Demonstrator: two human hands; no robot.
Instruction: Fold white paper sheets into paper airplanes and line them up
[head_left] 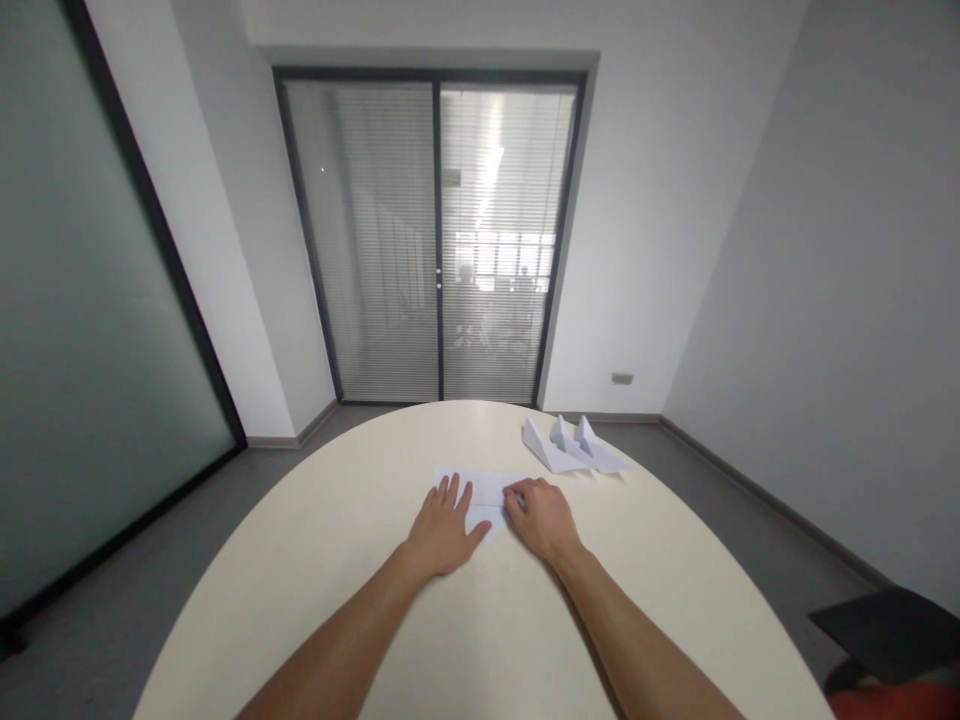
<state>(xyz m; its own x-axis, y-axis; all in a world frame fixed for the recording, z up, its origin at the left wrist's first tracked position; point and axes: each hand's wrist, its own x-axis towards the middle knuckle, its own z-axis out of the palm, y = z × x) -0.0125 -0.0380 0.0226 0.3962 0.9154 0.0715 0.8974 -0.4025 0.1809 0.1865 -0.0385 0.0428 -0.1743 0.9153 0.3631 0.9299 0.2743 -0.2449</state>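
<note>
A white sheet of paper [489, 488] with visible crease lines lies flat on the round table, partly covered by both hands. My left hand [444, 528] rests palm down on its left part, with the fingers spread. At the paper's right edge, my right hand [544, 515] is curled with its fingers drawn together on the sheet. Its fingertips are partly hidden, and the lower right of the paper is under the hand.
Several folded white paper boats [577, 452] stand close together near the table's far right edge. The cream table [315, 590] has a curved rim. A dark chair [892, 630] shows at the lower right. Beyond the table is a glass door [360, 250] with blinds.
</note>
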